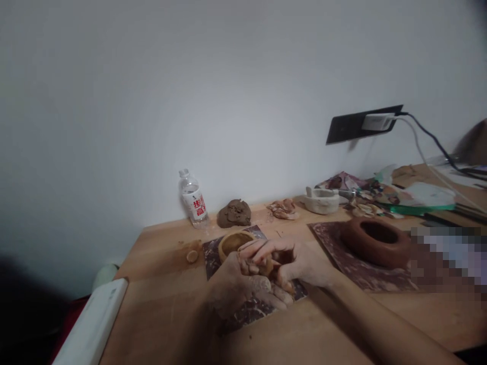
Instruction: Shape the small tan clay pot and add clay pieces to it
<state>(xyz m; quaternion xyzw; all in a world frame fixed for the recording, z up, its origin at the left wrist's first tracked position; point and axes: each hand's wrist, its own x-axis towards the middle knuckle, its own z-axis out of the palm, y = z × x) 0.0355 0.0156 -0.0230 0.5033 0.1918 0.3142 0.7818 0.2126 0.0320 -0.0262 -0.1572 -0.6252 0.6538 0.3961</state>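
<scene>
Table (160,289): light wood
Wall side: bottle (193,200), clay lump (235,213), clay scraps (284,209), white bowl (322,204)
Left: clay disc (192,256)
Middle: dark tile (245,313)
Right: reddish board (330,248)

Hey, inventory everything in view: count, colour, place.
Table: 1, tan, foreground
Wall: 1, grey, behind table
Box: 1, white, left edge
Bottle: 1, clear, back left
Lump: 1, brown, right of bottle
Scraps: several, reddish, right of lump
Dish: 1, white, right of scraps
Small tile: 1, dark, centre
Bowl: 1, tan, on small tile
Disc: 1, tan, left of bowl
Large tile: 1, dark, right
Pot: 1, reddish, on large tile
Glass: 1, greenish, right rear
Outlet: 1, black, on wall
Charger: 1, white, in outlet
Cables: 2, black, white, from outlet
Clutter: uncounted, mixed, right of dish
Left hand: 1, clay-smeared, before bowl
Right hand: 1, clay-smeared, before bowl
</scene>
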